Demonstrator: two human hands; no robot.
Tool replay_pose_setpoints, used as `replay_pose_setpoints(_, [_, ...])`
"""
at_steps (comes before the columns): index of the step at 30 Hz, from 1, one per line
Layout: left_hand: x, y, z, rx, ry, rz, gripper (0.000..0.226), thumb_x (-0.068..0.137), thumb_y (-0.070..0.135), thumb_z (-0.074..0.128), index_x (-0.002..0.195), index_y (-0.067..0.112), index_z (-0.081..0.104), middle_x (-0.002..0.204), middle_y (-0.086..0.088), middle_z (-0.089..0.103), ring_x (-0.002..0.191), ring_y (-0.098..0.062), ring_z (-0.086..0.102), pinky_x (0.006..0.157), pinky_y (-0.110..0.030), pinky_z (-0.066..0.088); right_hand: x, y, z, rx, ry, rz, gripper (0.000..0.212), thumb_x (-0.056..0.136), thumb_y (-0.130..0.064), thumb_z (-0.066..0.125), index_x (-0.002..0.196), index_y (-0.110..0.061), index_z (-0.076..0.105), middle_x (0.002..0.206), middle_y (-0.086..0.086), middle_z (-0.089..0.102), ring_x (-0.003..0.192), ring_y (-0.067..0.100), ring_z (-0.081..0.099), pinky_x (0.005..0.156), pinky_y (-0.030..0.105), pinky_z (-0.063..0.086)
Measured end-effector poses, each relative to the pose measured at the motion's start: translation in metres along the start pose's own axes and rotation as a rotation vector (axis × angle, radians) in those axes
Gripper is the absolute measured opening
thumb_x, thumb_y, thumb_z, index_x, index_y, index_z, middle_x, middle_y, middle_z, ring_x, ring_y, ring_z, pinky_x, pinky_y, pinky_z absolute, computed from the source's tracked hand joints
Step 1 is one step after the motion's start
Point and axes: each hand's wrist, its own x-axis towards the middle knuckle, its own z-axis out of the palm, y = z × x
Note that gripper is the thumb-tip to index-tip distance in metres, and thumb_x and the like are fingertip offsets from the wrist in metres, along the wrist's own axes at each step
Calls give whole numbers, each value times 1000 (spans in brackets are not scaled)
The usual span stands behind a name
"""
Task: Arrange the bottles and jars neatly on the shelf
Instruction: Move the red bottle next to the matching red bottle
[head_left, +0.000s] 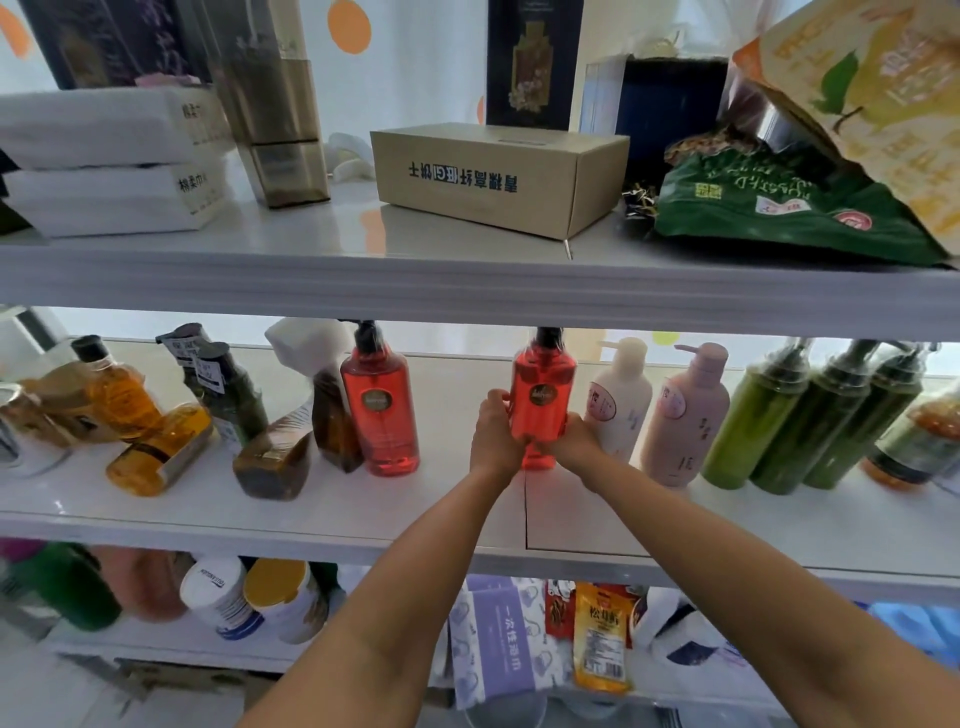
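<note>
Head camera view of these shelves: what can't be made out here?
- Red translucent pump bottle: head view, pump top hidden by the white upper shelf board; lower sides covered by left hand and right hand.
- Orange jar, far right: head view, cut by frame edge.
- White tub, bottom shelf: head view, label blurred.

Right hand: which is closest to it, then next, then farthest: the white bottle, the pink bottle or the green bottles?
1. White bottle, just to the right of the right hand.
2. Pink bottle, next along to the right.
3. Green bottles, farthest to the right.
</note>
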Motion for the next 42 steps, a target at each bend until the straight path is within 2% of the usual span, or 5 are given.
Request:
replay_pose_setpoints(7, [-23, -28, -16, 95, 48, -171, 49, 84, 17, 70, 124, 9, 43, 124, -12, 55, 110, -24, 56, 87, -33, 47, -24, 12, 33, -82, 14, 243, 33, 85, -21, 65, 112, -3, 57, 104, 14, 63, 90, 27, 57, 86, 33, 48])
replay_pose_setpoints(15, [-53, -44, -97, 72, 459, -396, 59, 86, 16, 65, 134, 12, 31, 133, -14, 45, 121, -32, 51, 97, -41, 45, -42, -46, 70, 53, -197, -43, 55, 81, -7, 70, 130, -3, 46, 129, 16, 54, 114, 28, 55, 91, 31, 45])
replay_pose_setpoints(21, [-38, -59, -132, 27, 388, -337, 58, 84, 12, 67, 134, 6, 37, 132, -12, 53, 122, -27, 52, 99, -33, 42, -41, -98, 91, 44, -192, -208, 73, 76, -2, 71, 140, -11, 36, 140, 12, 45, 125, 28, 47, 98, 37, 45])
replay_pose_setpoints(26, [-19, -78, -125, 48, 398, -294, 29, 90, 26, 60, 113, 11, 50, 110, -8, 63, 101, -24, 64, 83, -26, 49, -30, -111, 107, -28, -133, -230, 68, 78, 1, 65, 139, -11, 37, 138, 11, 48, 123, 29, 48, 100, 40, 45])
replay_pose_setpoints(42, [-10, -47, -87, 62, 226, -277, 37, 90, 28, 57, 116, 3, 44, 116, -16, 54, 97, -34, 62, 85, -42, 54, -18, -91, 93, 95, 58, -73, 46, 76, -4, 64, 119, -12, 49, 103, 4, 55, 94, 24, 55, 87, 38, 51])
